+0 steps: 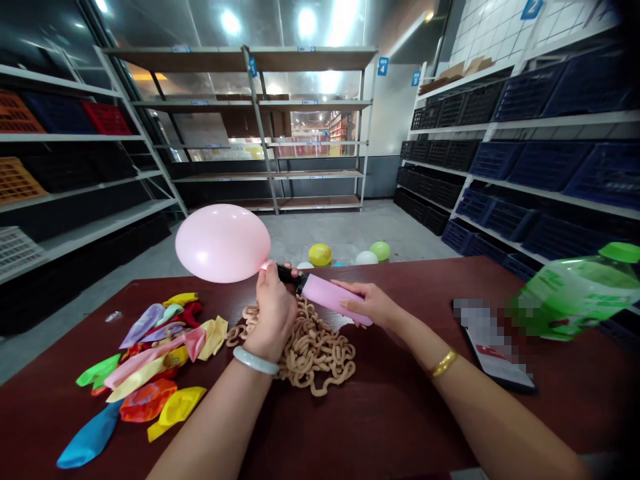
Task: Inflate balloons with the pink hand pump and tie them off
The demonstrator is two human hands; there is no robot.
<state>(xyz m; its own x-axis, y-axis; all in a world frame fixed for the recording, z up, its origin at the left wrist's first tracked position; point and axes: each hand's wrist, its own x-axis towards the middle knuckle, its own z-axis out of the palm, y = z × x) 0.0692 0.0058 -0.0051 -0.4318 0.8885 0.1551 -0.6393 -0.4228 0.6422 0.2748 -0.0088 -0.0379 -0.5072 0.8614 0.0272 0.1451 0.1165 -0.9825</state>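
Note:
A pink balloon (223, 243), blown up, sits on the black nozzle end of a pink balloon pump (323, 297). My left hand (275, 303) is closed around the balloon's neck and the nozzle; a jade-coloured bangle circles that wrist. Wrapped around the pump's pink barrel are the fingers of my right hand (367, 303), with a gold bracelet further down the arm. Below the pump, a heap of tan rope-like coils (320, 353) lies on the table. Limp balloons (150, 353) in several colours are spread to the left of my left hand.
The dark red table (400, 413) also holds a phone (493, 347) and a large green bottle (580, 293) at the right. Beyond its far edge, blown-up balloons (321, 255) lie on the floor. Shelves with crates (535, 160) line the sides.

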